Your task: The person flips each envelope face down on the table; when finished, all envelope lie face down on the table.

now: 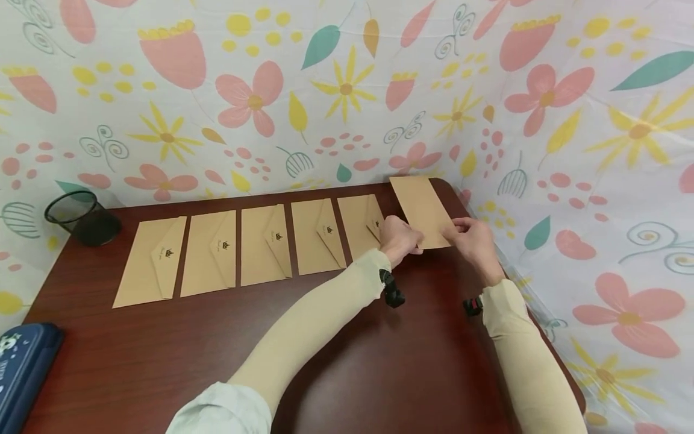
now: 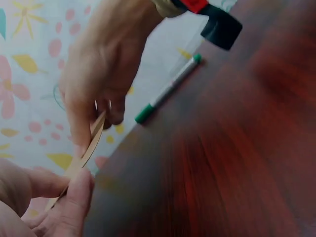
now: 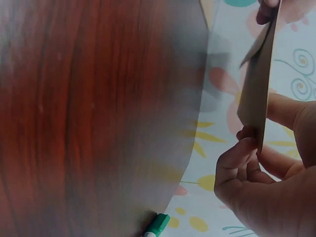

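Observation:
A tan paper envelope is held up at the far right corner of the table. My left hand pinches its lower left corner between thumb and fingers. On the opposite side, my right hand pinches the lower right corner. Seen edge-on in the right wrist view, the envelope is raised off the wood and its flap stands a little away from the body. Just left of it lies another envelope, partly covered by my left hand.
Several similar envelopes with small crown prints lie in a row leftward. A black mesh pen cup stands at the back left, a blue case at the left edge. A green-capped marker lies by the table's right edge, beside the patterned curtain.

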Available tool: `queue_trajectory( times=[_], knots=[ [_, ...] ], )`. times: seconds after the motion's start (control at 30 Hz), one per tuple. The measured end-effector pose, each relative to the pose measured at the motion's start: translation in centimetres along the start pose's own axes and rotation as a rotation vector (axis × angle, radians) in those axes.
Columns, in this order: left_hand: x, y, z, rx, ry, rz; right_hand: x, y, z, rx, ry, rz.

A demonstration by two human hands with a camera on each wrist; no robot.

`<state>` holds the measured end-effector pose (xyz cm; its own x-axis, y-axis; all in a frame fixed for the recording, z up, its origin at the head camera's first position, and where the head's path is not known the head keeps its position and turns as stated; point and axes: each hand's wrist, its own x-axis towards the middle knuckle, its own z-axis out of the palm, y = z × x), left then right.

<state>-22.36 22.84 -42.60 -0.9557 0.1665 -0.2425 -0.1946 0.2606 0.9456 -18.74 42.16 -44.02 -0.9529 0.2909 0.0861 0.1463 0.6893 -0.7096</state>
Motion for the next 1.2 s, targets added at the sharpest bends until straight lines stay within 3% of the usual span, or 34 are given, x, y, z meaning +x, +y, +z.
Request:
queue_trajectory(
  times=[0.13, 0.27, 0.37, 0.47, 0.67, 0.8, 1.03, 1.2],
  knots=[
    [2.0, -0.3, 0.6, 0.077, -0.043, -0.069, 0.5, 0.0, 0.1, -0.101, -0.007, -0.011],
    [5.3, -2.0, 2.4, 0.177, -0.054, -0.087, 1.2, 0.2, 0.4, -0.178, -0.040, -0.004],
    [7.0, -3.2, 3.5, 0.230, -0.061, -0.088, 2.1, 0.8, 0.7, -0.205, -0.076, 0.047],
    [7.4, -3.2, 3.7, 0.253, -0.081, -0.111, 3.5, 2.1, 1.2, -0.233, -0.103, 0.104],
    [7.8, -3.1, 4.3, 0.356, -0.058, -0.106, 7.1, 7.5, 3.1, -0.283, -0.073, 0.124],
    [7.9, -3.0, 4.4, 0.419, -0.073, -0.076, 8.0, 9.0, 3.7, -0.298, -0.061, 0.100],
    [9.1, -3.9, 5.0, 0.592, -0.130, 0.061, 9.2, 11.4, 4.3, -0.348, -0.032, 0.055],
    [9.4, -4.1, 5.2, 0.636, -0.148, 0.072, 9.5, 12.4, 4.1, -0.335, -0.055, 0.056]
  ],
)
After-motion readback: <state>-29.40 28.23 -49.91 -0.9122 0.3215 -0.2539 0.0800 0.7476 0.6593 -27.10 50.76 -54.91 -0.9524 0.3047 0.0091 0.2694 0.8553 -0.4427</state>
